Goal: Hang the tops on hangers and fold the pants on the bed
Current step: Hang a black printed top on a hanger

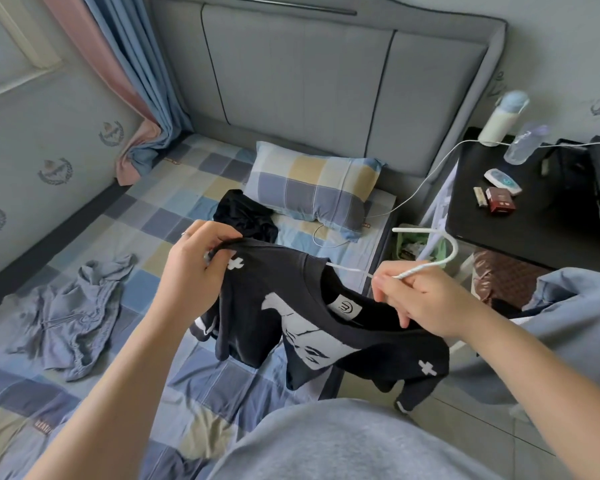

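Two hands are holding a black printed top (360,344) up in the air over the near right edge of the bed (173,216). The left hand (194,268) is gripping the garment's shoulder fabric, its fingers curled round a bunched fold. The right hand (426,303) is pinching the neck of a white hanger (416,230) between thumb and fingertips, just below the hook, while its lower fingers are resting against the collar. One hanger arm is passing into the neck opening; the other arm is hidden. Blue-grey pants (73,306) are lying crumpled and unfolded on the checked sheet to the left, well apart from the top. A dark garment (246,216) is lying heaped beside the pillow (312,192).
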### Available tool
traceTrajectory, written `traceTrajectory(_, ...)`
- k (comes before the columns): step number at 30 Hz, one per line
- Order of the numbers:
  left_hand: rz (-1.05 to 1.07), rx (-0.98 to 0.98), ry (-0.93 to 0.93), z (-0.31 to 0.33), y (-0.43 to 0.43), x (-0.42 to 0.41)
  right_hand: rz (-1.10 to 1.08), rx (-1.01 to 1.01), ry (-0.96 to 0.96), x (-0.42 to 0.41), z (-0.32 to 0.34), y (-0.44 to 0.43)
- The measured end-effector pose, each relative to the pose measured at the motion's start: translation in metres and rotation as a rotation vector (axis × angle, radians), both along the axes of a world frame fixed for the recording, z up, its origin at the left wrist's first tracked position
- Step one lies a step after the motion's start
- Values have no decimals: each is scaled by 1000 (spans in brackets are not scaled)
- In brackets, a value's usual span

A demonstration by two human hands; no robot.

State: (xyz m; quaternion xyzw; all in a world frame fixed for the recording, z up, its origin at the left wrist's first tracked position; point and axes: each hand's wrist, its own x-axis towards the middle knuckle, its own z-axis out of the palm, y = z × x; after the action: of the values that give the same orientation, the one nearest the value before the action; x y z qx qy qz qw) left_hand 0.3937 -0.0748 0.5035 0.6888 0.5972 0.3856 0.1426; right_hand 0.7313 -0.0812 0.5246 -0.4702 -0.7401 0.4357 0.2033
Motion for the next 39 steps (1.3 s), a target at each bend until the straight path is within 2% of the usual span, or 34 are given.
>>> traceTrajectory(5, 80, -181, 94, -18, 5, -5, -44, 39, 143, -10, -1, -4)
traceTrajectory(8, 191, -237, 87, -37, 4, -2, -46, 107, 149, -11, 3, -5)
traceTrajectory(14, 351, -80, -128, -42, -1, -4, -4, 80, -9, 3, 10, -5)
traceTrajectory(16, 371, -29, -154, -41, -4, -2, 11, 56, -61, 6, 10, -5)
traceTrajectory(18, 363, -23, -103, -39, -5, 1, -9, 85, -63, 3, 8, -8)
traceTrajectory(20, 264, -60, -1, -33, -4, 3, -22, 147, -46, -1, 7, -13)
traceTrajectory(22, 45, -132, 51, -21, -3, 4, -17, 190, -48, -5, 6, -16)
traceTrajectory(26, -263, -461, 33, 6, -3, 11, 14, 240, -61, -6, 4, -15)
traceTrajectory(31, -421, -725, 21, 23, 3, 17, 65, 261, -88, -11, 4, -16)
traceTrajectory(36, -485, -815, -28, 22, 4, 19, 79, 246, -145, -7, 2, -20)
traceTrajectory(39, -472, -787, -54, 17, 2, 25, 76, 246, -165, -4, 0, -20)
